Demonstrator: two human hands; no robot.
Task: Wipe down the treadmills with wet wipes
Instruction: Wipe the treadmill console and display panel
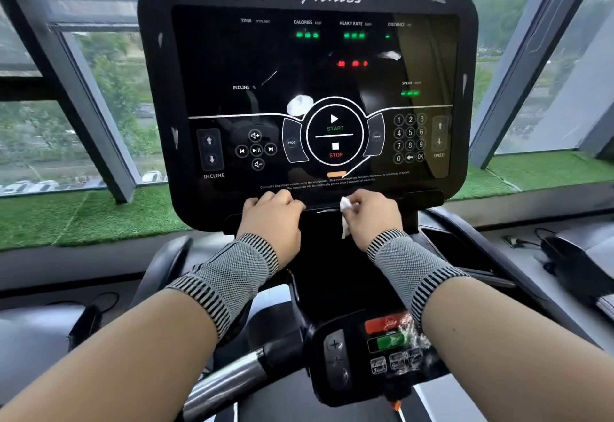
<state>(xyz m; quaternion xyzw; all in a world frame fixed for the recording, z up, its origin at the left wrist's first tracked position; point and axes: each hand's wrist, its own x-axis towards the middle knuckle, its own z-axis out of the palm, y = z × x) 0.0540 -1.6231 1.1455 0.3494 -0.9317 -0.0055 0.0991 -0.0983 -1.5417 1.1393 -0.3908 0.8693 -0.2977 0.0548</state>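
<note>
The treadmill's black console (pixel 309 56) fills the middle of the view, its display lit with green and red figures. My right hand (pixel 373 214) holds a crumpled white wet wipe (pixel 345 217) against the ledge at the console's bottom edge. My left hand (pixel 272 215) is beside it, fingers curled over the same ledge. Both wrists wear grey knitted bands.
Below my arms is a lower control pad (pixel 375 355) with red and green buttons, and a chrome handlebar (pixel 229 378) at lower left. Black side rails run left and right. Green artificial turf (pixel 66 215) and slanted windows lie behind the console.
</note>
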